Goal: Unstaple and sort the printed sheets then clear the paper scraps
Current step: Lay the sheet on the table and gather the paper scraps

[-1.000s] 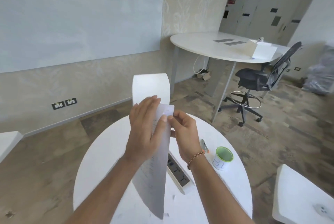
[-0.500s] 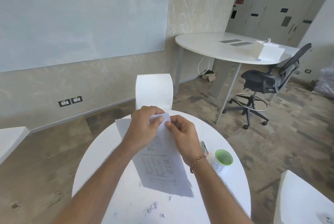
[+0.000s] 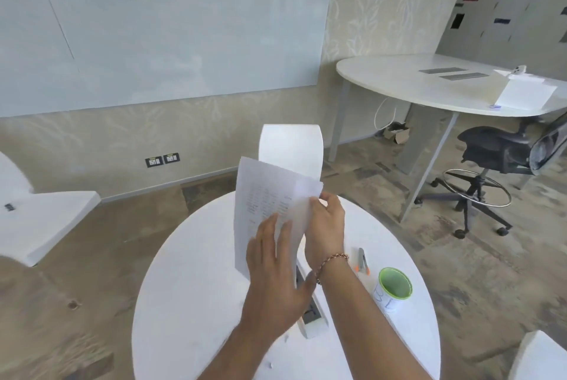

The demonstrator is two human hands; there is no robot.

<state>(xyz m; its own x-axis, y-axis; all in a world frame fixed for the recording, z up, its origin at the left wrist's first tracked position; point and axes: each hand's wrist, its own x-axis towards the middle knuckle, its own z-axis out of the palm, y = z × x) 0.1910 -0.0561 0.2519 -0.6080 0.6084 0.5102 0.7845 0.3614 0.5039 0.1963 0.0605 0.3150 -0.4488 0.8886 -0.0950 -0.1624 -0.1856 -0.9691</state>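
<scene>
Both hands hold the printed sheets [image 3: 270, 195] upright above the round white surface [image 3: 190, 287] at frame centre. At left centre the left hand [image 3: 276, 275] lies with spread fingers against the lower pages, while just right of it the right hand [image 3: 325, 226] pinches the top right corner, where a leaf looks to be peeling away. Judging by this, separating is under way and sorting is not yet done. Further right lie a small orange-tipped tool [image 3: 362, 261] and a green-rimmed cup [image 3: 394, 286]. Tiny paper scraps [image 3: 270, 365] dot the lower centre, uncleared.
</scene>
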